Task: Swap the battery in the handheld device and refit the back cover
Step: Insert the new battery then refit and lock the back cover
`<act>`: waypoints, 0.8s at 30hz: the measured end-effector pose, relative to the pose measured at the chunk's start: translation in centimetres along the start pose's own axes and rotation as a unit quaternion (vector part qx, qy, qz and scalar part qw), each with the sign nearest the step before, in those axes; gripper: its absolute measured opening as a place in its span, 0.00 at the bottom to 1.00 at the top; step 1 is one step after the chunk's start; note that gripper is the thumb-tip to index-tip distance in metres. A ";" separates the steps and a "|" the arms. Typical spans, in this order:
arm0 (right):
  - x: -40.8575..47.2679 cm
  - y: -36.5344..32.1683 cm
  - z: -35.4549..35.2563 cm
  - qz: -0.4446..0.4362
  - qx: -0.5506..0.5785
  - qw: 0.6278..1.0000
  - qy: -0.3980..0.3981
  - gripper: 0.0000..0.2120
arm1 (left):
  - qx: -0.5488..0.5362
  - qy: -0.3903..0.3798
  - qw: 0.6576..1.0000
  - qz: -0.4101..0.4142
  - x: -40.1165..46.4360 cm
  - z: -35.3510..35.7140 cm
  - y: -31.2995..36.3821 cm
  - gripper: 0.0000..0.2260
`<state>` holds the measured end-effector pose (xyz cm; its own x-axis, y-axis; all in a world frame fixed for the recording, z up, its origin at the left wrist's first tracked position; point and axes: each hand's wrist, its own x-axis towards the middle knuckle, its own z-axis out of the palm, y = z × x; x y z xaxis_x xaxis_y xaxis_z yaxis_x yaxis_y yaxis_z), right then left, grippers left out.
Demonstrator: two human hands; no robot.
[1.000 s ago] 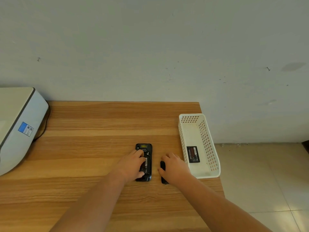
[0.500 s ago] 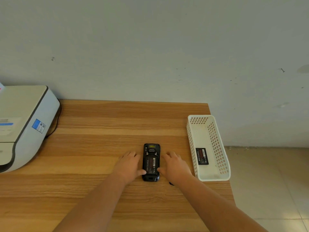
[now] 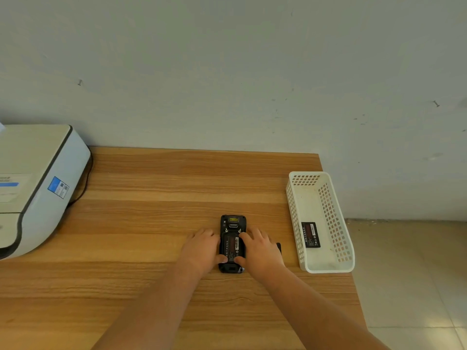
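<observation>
The black handheld device [image 3: 232,221] lies face down on the wooden table [image 3: 151,198], back cover off. A black battery [image 3: 232,246] with a red label sits in its open compartment. My left hand [image 3: 202,248] lies against the device's left side, thumb on its lower part. My right hand [image 3: 262,248] is at the right side, with forefinger at the battery's top edge and thumb at its bottom edge. A sliver of the black back cover [image 3: 279,247] shows on the table under my right hand. A second battery [image 3: 310,234] lies in the white basket [image 3: 293,213].
A white and grey printer [image 3: 38,183] with a dark cable stands at the table's left rear. The basket sits along the table's right edge, beyond which is tiled floor [image 3: 409,274]. A wall runs behind the table.
My right hand left the back cover on the table and moved onto the battery in the device. My left hand slid off the device's back to its left side.
</observation>
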<state>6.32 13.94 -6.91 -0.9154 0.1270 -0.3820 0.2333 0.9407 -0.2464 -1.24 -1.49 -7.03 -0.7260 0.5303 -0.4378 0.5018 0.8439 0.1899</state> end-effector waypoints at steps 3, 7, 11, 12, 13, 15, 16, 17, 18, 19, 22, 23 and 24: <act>0.1 0.1 0.3 -0.002 -0.008 1.000 0.007 0.27 | -0.002 0.009 1.000 -0.011 0.0 0.3 0.1 0.21; 0.1 0.5 0.1 0.005 0.010 1.000 -0.013 0.28 | -0.009 0.027 1.000 -0.002 -0.2 0.2 0.1 0.25; 0.8 0.0 -1.1 0.065 0.124 0.990 -0.011 0.25 | -0.083 0.038 0.996 -0.016 0.1 -0.2 0.3 0.20; 1.2 -0.2 -1.5 0.098 0.163 0.982 -0.011 0.24 | -0.122 0.041 0.991 -0.044 0.4 -0.2 0.4 0.17; 1.7 -0.4 -1.9 0.132 0.204 0.970 -0.018 0.23 | -0.167 0.034 0.982 -0.077 0.7 -0.2 0.5 0.13; 2.5 -0.5 -2.4 0.182 0.266 0.946 -0.038 0.20 | -0.242 -0.002 0.961 -0.133 1.4 -0.2 0.8 0.11; 2.8 -0.6 -2.6 0.194 0.278 0.939 -0.048 0.19 | -0.262 -0.018 0.954 -0.148 1.7 -0.1 0.8 0.10; 3.0 -0.6 -2.6 0.199 0.280 0.937 -0.057 0.16 | -0.274 -0.029 0.948 -0.157 2.0 0.1 0.8 0.10; 3.1 -0.6 -2.6 0.203 0.276 0.937 -0.064 0.14 | -0.279 -0.035 0.946 -0.163 2.2 0.2 0.8 0.10; 3.3 -0.6 -2.4 0.206 0.272 0.938 -0.068 0.13 | -0.282 -0.037 0.944 -0.167 2.4 0.3 0.8 0.10; 3.5 -0.7 -2.1 0.218 0.256 0.939 -0.077 0.13 | -0.273 -0.034 0.946 -0.171 2.7 0.5 0.8 0.11; 3.5 -0.8 -2.0 0.219 0.252 0.939 -0.078 0.13 | -0.269 -0.035 0.947 -0.171 2.7 0.5 0.8 0.11; 3.5 -0.7 -2.0 0.218 0.251 0.940 -0.080 0.13 | -0.269 -0.036 0.947 -0.169 2.7 0.5 0.8 0.11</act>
<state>2.33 14.29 -6.31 -0.6446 0.3799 -0.6635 0.7375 0.5377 -0.4086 -2.55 0.55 -8.43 -0.7589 0.2315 -0.6087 -0.0807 0.8941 0.4406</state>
